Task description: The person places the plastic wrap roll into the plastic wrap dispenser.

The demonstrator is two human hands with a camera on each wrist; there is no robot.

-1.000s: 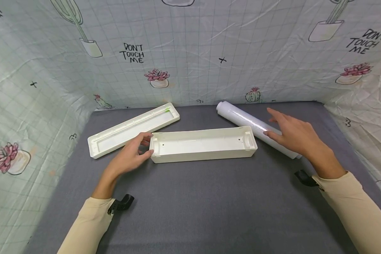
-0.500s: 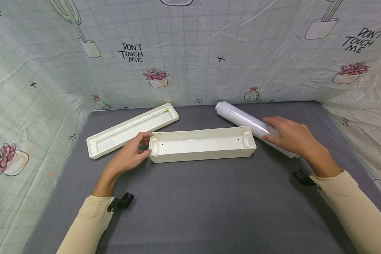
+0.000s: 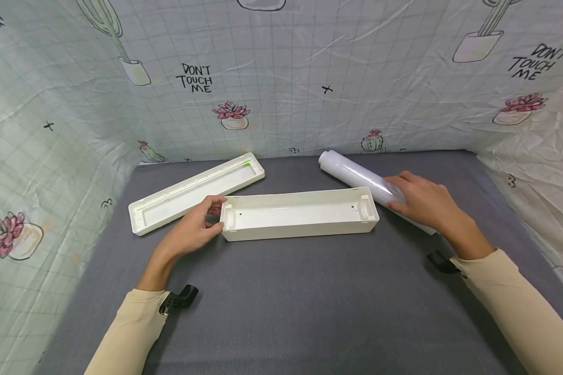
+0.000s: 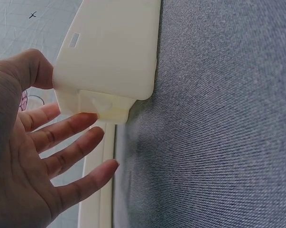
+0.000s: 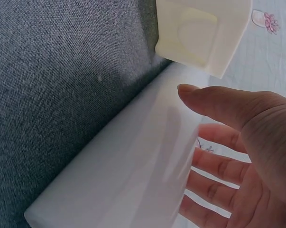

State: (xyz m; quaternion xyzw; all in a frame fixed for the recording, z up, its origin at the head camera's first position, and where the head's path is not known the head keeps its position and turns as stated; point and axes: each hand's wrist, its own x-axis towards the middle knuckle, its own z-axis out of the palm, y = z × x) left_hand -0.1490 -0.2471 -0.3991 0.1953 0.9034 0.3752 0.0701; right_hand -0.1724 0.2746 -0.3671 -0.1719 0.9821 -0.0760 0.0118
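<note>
A long white plastic box [image 3: 300, 214] lies open side up in the middle of the grey table. My left hand [image 3: 192, 225] pinches its left end, thumb at the near corner and a finger at the far one; in the left wrist view the other fingers [image 4: 76, 152] are spread. To the right, a roll of clear plastic wrap [image 3: 352, 171] lies slantwise, partly behind the box. My right hand [image 3: 422, 200] grips the roll from above, thumb on the near side, fingers on the far side. The right wrist view shows the wrap [image 5: 128, 161] between them.
A long white lid [image 3: 197, 194], inner side up with a green mark near its right end, lies slantwise behind my left hand. A patterned cloth [image 3: 281, 78] hangs behind the grey table [image 3: 300, 302] and along its sides. Black wrist cameras [image 3: 180, 298] sit at both sleeves.
My right hand has come down and leftward onto the roll of plastic wrap and closed round it. The left hand, box, lid and roll stay where they were.
</note>
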